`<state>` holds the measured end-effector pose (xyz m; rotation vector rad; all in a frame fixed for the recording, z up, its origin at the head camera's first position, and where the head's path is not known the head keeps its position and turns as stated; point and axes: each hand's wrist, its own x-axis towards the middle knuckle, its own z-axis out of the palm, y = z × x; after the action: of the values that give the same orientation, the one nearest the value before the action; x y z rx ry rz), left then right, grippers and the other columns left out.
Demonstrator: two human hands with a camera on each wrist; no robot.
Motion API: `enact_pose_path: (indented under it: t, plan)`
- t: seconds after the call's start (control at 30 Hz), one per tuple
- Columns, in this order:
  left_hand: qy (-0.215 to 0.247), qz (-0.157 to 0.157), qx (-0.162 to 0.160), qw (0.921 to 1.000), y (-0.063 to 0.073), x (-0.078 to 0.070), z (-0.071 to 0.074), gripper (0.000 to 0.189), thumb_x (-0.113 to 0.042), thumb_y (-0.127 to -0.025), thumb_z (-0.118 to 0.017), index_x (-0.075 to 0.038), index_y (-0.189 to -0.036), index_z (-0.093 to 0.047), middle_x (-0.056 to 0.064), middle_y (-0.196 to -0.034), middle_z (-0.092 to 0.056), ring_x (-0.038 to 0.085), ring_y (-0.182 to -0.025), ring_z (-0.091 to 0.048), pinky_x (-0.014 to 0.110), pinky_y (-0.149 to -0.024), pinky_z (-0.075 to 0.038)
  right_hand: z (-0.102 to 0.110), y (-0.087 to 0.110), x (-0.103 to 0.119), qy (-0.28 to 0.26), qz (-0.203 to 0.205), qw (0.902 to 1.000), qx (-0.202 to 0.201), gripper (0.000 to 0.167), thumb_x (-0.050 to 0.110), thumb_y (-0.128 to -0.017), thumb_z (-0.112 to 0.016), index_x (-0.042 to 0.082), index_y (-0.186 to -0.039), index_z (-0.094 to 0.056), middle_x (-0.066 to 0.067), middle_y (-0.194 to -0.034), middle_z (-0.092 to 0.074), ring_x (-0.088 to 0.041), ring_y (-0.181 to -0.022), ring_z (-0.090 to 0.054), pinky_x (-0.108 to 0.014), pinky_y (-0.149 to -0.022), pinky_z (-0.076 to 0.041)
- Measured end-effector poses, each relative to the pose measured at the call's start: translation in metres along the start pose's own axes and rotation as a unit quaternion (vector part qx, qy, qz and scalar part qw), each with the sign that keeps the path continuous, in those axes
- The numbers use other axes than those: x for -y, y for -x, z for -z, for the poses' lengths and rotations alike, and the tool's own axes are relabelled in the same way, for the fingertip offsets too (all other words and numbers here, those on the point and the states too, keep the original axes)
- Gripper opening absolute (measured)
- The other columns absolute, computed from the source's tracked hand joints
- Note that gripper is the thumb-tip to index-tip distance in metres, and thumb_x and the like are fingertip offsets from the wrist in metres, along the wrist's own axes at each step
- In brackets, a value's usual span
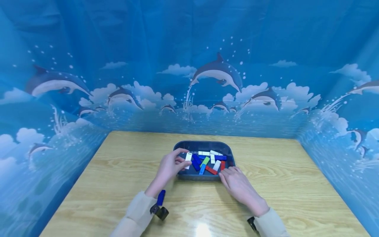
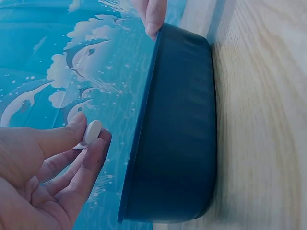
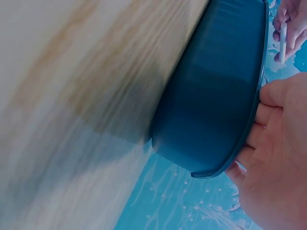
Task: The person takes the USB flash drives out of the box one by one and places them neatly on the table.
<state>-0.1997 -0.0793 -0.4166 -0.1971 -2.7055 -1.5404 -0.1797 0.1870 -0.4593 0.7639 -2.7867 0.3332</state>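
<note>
A dark blue plastic basin (image 1: 204,177) on the table holds several small oblong pieces in white, dark blue, light blue, green and red. My left hand (image 1: 170,163) is over the basin's left side and pinches a small white oblong piece (image 1: 188,158) between thumb and fingers. In the left wrist view this white piece (image 2: 92,132) shows its rounded end. At the near right corner, my right hand (image 1: 238,184) holds the basin's rim, its fingers (image 3: 256,134) hooked over the edge and partly hidden behind it.
A dark blue piece (image 1: 161,197) lies on the wooden table (image 1: 296,184), beside the left wrist. Black camera mounts are strapped to both wrists, the left one (image 1: 160,212) near that piece. A blue curtain (image 1: 177,39) printed with dolphins stands along the back and sides.
</note>
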Motion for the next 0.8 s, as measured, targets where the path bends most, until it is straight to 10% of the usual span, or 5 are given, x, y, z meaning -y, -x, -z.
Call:
enact_pose_path:
  t: [0.8]
  plan:
    - [0.024,0.028,-0.03,0.9989,0.06,0.04,0.027,0.037,0.0,-0.081,-0.081,-0.007,-0.114,-0.065,0.005,-0.089,-0.069,0.015,-0.072,-0.068,0.026,-0.062,-0.058,0.0,0.0,0.0,0.001,-0.002,1.0,-0.004,0.019,0.018,-0.103,-0.059,0.007,-0.099,-0.075,-0.003,-0.094,-0.073,-0.023,-0.095,-0.066,-0.049,-0.106,-0.045]
